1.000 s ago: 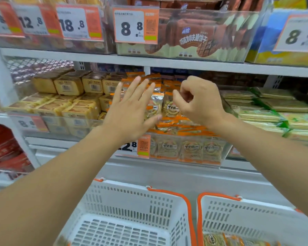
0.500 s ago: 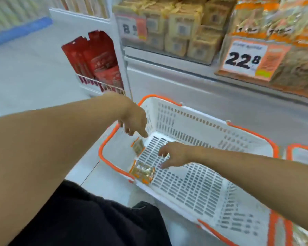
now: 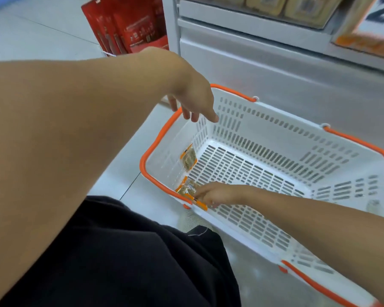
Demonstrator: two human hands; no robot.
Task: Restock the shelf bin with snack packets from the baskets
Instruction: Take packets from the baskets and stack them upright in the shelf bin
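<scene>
Having dropped from the shelf into the basket [image 3: 275, 138], my right fingers [image 3: 203, 192] are closing on the packet [image 3: 186, 188] in its near-left corner, left hand [image 3: 193, 103] hanging loosely open above the rim, so restocking is resuming.

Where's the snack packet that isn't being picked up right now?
The untouched snack packet leans against the left end wall inside the white basket, beyond the packet under the right hand.
</scene>
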